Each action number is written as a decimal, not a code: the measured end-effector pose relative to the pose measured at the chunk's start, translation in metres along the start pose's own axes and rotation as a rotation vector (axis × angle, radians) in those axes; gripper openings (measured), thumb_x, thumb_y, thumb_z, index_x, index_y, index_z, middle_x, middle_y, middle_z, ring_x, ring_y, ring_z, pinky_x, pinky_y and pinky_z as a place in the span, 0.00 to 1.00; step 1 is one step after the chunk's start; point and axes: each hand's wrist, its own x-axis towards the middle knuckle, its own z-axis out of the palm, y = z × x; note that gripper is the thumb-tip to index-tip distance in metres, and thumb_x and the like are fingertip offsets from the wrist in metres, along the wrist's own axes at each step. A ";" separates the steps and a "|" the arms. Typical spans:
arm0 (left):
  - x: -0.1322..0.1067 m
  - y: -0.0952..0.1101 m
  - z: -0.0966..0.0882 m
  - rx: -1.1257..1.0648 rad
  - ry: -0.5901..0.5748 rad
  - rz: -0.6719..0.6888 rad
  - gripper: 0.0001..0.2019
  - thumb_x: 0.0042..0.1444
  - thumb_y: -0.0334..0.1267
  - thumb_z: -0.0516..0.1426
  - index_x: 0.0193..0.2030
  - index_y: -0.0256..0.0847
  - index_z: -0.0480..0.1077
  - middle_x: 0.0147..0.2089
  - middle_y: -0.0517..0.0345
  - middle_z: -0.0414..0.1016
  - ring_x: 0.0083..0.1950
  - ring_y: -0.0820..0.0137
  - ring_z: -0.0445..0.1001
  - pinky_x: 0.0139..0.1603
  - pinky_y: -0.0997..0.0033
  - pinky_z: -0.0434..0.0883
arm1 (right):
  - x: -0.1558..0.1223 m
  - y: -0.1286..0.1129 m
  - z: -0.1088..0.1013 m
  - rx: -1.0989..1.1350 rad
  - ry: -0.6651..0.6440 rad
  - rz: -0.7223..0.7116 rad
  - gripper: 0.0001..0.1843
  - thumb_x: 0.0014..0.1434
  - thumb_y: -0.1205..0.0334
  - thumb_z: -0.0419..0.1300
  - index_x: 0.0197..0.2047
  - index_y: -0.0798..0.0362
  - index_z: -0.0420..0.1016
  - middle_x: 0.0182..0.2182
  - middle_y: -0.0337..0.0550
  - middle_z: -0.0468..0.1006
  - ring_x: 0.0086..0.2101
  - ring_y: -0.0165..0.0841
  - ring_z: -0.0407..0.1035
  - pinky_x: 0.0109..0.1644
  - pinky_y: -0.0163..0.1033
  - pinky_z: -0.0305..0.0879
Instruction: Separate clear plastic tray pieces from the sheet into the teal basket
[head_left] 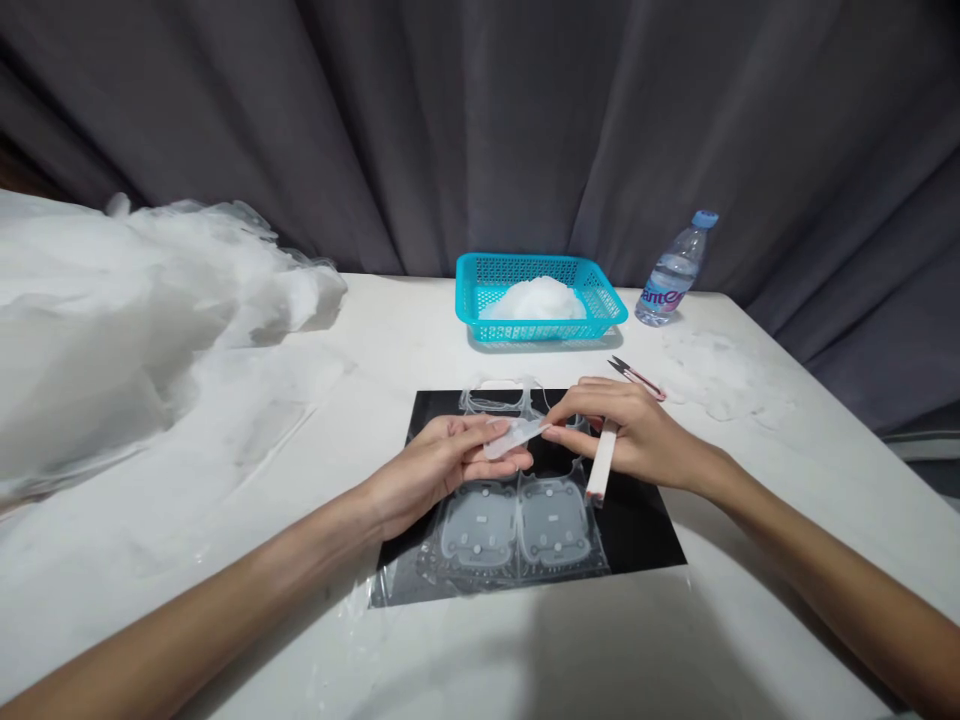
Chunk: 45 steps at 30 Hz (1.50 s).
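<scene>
My left hand point(472, 447) is closed on a small translucent plastic piece point(516, 437), with the thumb on top. The thumb and forefinger of my right hand point(626, 425) pinch the far end of that piece. A white flat-sided stick point(601, 462) with an orange-brown tip is tucked in my right hand too; its exact kind is unclear. Below both hands lies a clear plastic sheet point(519, 520) with moulded rounded shapes, on a black mat point(637, 535). My hands partly hide the sheet's upper shapes.
A blue basket point(466, 310) with white material point(544, 298) stands at the back. Right of it is a water bottle point(675, 275). Small thread snips point(637, 379) lie beyond my right hand. Heaped clear plastic point(150, 290) covers the left side; plastic scraps point(720, 375) lie at right.
</scene>
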 end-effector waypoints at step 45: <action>0.003 0.006 -0.007 0.125 -0.052 0.345 0.29 0.52 0.35 0.74 0.47 0.45 0.57 0.38 0.59 0.85 0.32 0.70 0.83 0.34 0.74 0.80 | -0.003 0.016 0.008 -0.028 0.108 0.109 0.11 0.72 0.62 0.61 0.56 0.50 0.77 0.40 0.41 0.82 0.34 0.30 0.73 0.41 0.37 0.67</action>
